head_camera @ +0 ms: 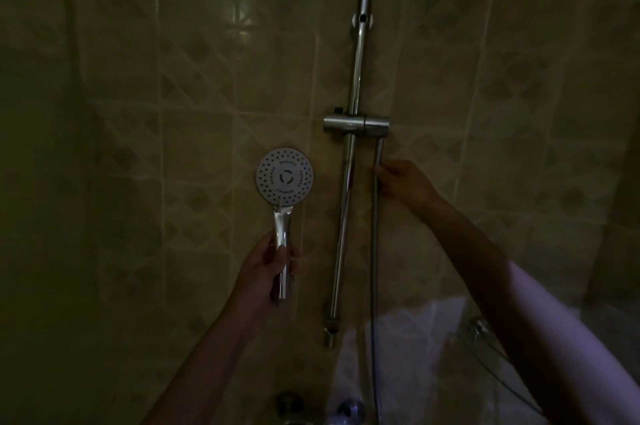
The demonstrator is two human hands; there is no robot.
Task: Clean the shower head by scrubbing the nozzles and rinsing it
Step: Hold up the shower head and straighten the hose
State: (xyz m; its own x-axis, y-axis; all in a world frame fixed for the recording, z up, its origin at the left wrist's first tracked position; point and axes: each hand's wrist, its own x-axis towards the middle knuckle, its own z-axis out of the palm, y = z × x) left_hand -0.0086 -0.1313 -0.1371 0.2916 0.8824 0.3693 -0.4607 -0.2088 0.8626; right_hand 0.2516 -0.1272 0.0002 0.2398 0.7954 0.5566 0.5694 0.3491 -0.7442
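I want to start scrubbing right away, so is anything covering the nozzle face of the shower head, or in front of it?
Nothing visible does. The left hand grips the shower head low on its handle, so the nozzle face is bare and turned toward the camera. The right hand is off to the side, holding the hose by the rail.

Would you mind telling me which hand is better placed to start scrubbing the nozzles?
The right hand. It only holds the hose beside the rail and could likely let go. The left hand grips the shower head by its handle, nozzles facing the camera.
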